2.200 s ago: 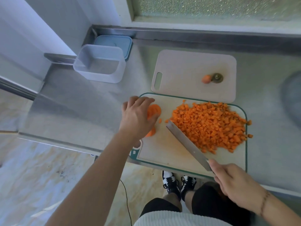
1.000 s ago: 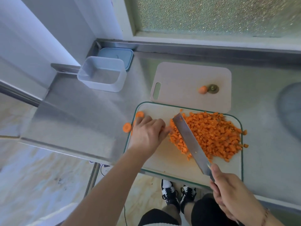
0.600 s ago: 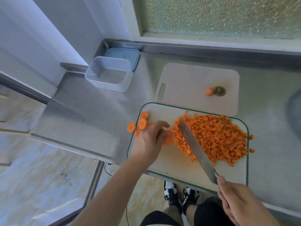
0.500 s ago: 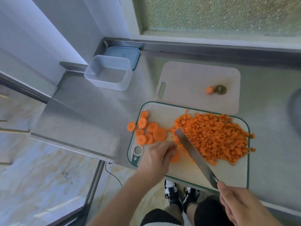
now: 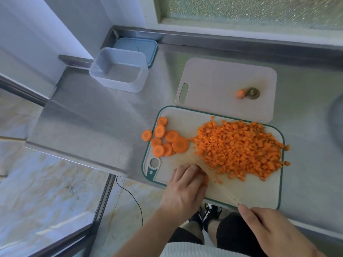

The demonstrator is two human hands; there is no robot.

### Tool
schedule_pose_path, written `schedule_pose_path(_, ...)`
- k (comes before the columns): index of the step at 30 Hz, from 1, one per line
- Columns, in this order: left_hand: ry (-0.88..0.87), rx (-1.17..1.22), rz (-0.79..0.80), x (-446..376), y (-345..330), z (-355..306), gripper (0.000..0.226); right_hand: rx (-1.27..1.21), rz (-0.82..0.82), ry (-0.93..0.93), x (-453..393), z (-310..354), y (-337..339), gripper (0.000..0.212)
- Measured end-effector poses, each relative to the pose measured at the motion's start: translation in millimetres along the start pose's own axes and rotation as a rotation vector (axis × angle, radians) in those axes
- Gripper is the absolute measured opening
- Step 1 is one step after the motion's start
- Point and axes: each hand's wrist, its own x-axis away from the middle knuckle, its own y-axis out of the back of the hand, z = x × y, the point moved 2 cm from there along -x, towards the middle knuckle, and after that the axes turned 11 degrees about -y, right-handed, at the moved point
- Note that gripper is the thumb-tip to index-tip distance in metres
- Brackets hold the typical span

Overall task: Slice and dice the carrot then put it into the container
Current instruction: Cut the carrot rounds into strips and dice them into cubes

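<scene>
**Carrot rounds and dice on the green-rimmed board**

A person stands at a steel table (image 5: 104, 115) with a green-rimmed cutting board (image 5: 259, 190) at its near edge. The left hand (image 5: 185, 188) rests on the board's near left part, fingers (image 5: 187, 170) curled down and close together over a small carrot piece (image 5: 205, 179) of which only an orange sliver shows; whether they pinch it cannot be told. The right hand (image 5: 269, 229) grips the handle of a knife (image 5: 213, 178), fingers wrapped round it; the blade stands edge-down on the board, just beside the left fingertips. A large heap of diced carrot (image 5: 239, 147) covers the right half of the board. A cluster of carrot rounds (image 5: 167, 140) lies at the board's left edge, one of them off the board on the table. The empty clear container (image 5: 118, 70) stands well apart at the far left, touching a blue lid (image 5: 137, 46) behind it. A second, plain board (image 5: 222, 80) lies beyond, bearing the carrot tip (image 5: 239, 93) and stem end (image 5: 252, 93).
</scene>
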Motion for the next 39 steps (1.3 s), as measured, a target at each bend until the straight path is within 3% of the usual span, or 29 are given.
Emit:
schedule_pose_path(2,-0.02,-0.014,-0.015,0,-1,-1,0.013,-0.01,-0.014,0.009,5,0,2,0.053)
schedule_pose_path(5,-0.028,-0.011,-0.035,2,-1,-1,0.011,-0.048,-0.059,0.008,6,-9,1,0.105)
schedule_pose_path(8,-0.001,0.01,-0.048,1,-1,-2,0.011,-0.011,-0.047,-0.06,10,-8,4,0.14)
schedule_pose_path(9,0.005,0.016,-0.049,0,-1,-2,0.011,0.022,-0.023,-0.086,9,-5,5,0.143)
schedule_pose_path(10,0.005,0.021,-0.045,0,-1,-2,0.01,0.05,-0.004,-0.093,6,-4,7,0.135)
schedule_pose_path(13,-0.013,0.02,-0.025,-1,-1,-2,0.011,0.134,0.013,-0.047,-3,3,6,0.083)
schedule_pose_path(15,-0.028,0.009,-0.002,-1,0,0,0.012,0.149,0.018,-0.026,-8,8,2,0.07)
schedule_pose_path(21,-0.06,-0.098,0.037,-2,5,-3,0.013,0.068,0.027,0.002,5,-2,10,0.064)
schedule_pose_path(28,-0.049,-0.07,0.011,-2,6,-2,0.006,0.071,0.078,-0.119,16,-9,8,0.064)
schedule_pose_path(34,-0.044,-0.037,-0.015,-2,6,-2,0.013,0.166,0.033,-0.023,0,0,-9,0.068)
schedule_pose_path(39,-0.064,-0.069,0.033,-2,10,-1,0.008,0.09,0.023,0.037,3,-2,-3,0.063)
